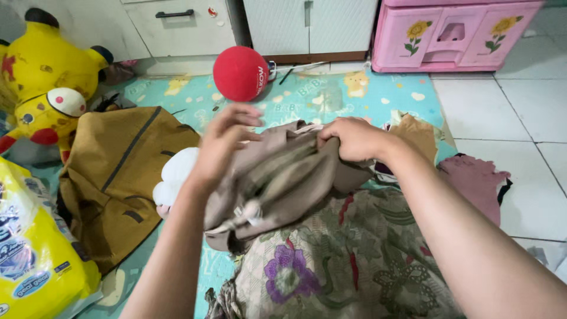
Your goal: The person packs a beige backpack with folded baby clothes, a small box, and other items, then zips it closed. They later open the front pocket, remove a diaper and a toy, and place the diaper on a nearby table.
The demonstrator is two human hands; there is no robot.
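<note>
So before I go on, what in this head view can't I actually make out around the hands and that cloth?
- Taupe garment: its kind is unclear, since it is bunched between the left hand and right hand.
- Left fingers: motion-blurred, so the grip cannot be told.
- White soft item: mostly hidden behind the left forearm.
- Yellow plastic pack: cut off by the left and bottom edges.
- Floral fabric: runs off the bottom edge.

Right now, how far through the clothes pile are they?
Done: nothing looks neatly folded or stacked. In hand: a taupe garment, bunched, with the right hand in a closed grip on its top edge and the left hand at its other side, fingers loose. Left: a brown garment, a floral cloth and a pink cloth lie unfolded on the mat.
</note>
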